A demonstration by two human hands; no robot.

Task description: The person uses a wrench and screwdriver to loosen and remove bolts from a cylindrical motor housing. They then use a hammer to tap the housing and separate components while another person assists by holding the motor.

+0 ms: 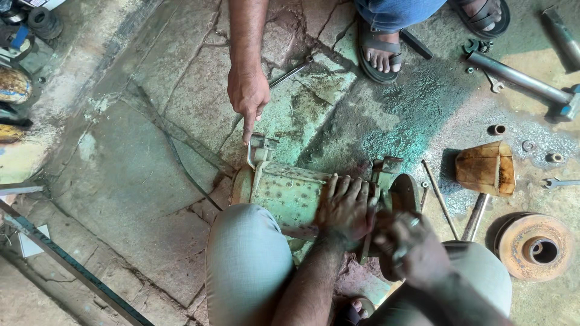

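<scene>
1. Wearer squatting on cracked stone floor [121,181], knees either side of an old electric motor [290,193]. Motor lying on its side directly in front of the knees, long axis running L–R across the view.
2. Left hand [345,208] pressing flat on top of motor body, fingers spread and pointing away from the wearer; open palm, not gripping, just bearing down.
3. Right hand [411,247] sitting at the motor's right end by the dark end cover [406,194]. Fingers curled shut around smth small and dark; blurred, cannot tell what it's holding.
4. Key relation: the end cover lies just beyond the right hand, so right hand is nearer that end; left is mid-body.
5. Motor look: pale green paint, rust-spotted, grimy, mounting lug [386,164] sticking up near right end.
6. Co-worker's hand [248,96] reaching in from above, index finger pointing down, touching a small bent metal piece [251,154] at motor's left end by the terminal block [264,148].
7. Nearby: wooden mallet [486,172] to the right, rusty pulley disc [534,246], spanner [293,71], steel pipe [513,75], co-worker's sandalled foot [380,51].
</scene>
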